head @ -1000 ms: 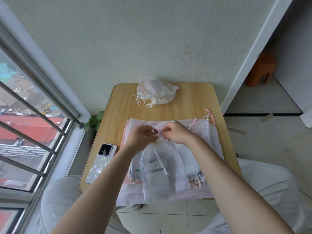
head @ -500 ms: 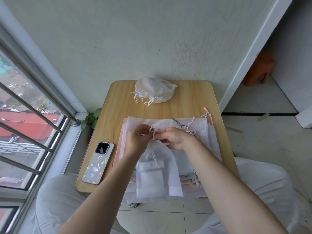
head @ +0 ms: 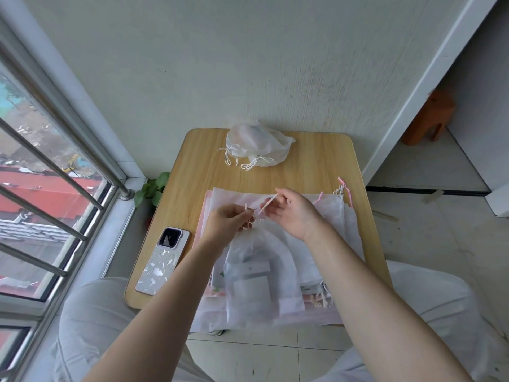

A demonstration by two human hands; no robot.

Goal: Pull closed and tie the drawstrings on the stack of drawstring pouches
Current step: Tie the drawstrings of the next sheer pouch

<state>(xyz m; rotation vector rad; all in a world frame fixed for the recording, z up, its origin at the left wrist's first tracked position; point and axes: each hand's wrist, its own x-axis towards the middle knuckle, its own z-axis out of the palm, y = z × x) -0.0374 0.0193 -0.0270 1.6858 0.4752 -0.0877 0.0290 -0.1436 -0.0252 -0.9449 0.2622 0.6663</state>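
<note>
- The wooden table (head: pixel 325 166) carries it all, and the stack of flat drawstring pouches (head: pixel 341 238) spreads over its near half, spilling past the 6 o'clock edge.
- Up at 12 o'clock on the tabletop sits a heap of finished pouches (head: pixel 256 146), their white cords knotted and trailing toward us.
- The sheer white pouch (head: pixel 259 274) in work lies on top of the stack, body pointing to 6 o'clock, neck gathered between the two hands.
- At 9 o'clock of the stack, a phone (head: pixel 162 261) lies face down (well out of the way).
- Left hand (head: pixel 228 223): fingers curled, pinching the gathered neck and a cord loop.
- Right hand (head: pixel 293 213): thumb and forefinger pinch the drawstring (head: pixel 268 204), which runs taut toward 1 o'clock.
- To do this well, I'd say: keep the left pinch hard on the neck so the gather cannot slip, draw the cord straight along its own line, and snug the knot down against the fabric; thin fabric like this probably puckers unevenly if tugged sideways.
</note>
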